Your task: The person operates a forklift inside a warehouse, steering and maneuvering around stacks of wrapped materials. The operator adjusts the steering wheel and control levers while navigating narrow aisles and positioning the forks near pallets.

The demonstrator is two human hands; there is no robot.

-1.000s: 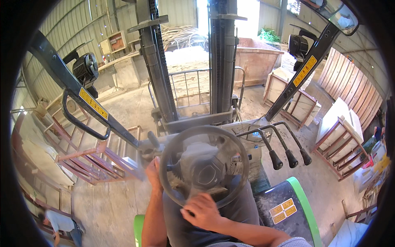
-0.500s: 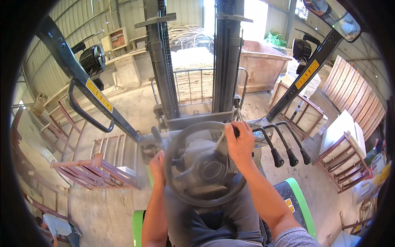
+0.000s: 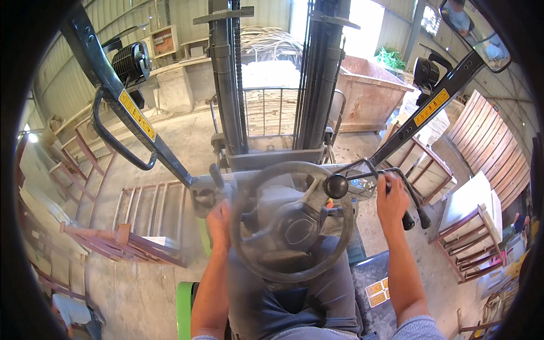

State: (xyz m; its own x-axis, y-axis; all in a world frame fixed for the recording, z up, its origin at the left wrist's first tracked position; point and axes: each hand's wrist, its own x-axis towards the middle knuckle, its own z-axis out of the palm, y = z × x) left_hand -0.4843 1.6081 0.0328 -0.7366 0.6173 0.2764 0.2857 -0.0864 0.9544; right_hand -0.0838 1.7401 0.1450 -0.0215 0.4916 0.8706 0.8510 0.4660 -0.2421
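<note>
A dark steering wheel (image 3: 294, 276) stands in front of me, with a round black spinner knob (image 3: 335, 186) at its upper right. My left hand (image 3: 219, 225) is closed at the left side of the rim; part of its grip is hidden. Off the wheel, my right hand (image 3: 392, 199) is wrapped round a control lever, whose knob the fingers cover. Close beside it, two more bent levers end in black knobs, one of them a black lever knob (image 3: 424, 219). The forklift mast (image 3: 224, 85) rises ahead, behind the dashboard.
Beyond the mast is a stack of pale boards (image 3: 266, 113). A large rusty bin (image 3: 371, 93) stands ahead to the right. Reddish wooden frames (image 3: 124, 235) lie at left; a white-topped wooden piece (image 3: 467, 198) is at right. A person (image 3: 76, 311) bends at lower left.
My right hand has left the spinner knob and moved right onto a control lever. My left hand stays beside the rim. The surroundings have shifted slightly in view.
</note>
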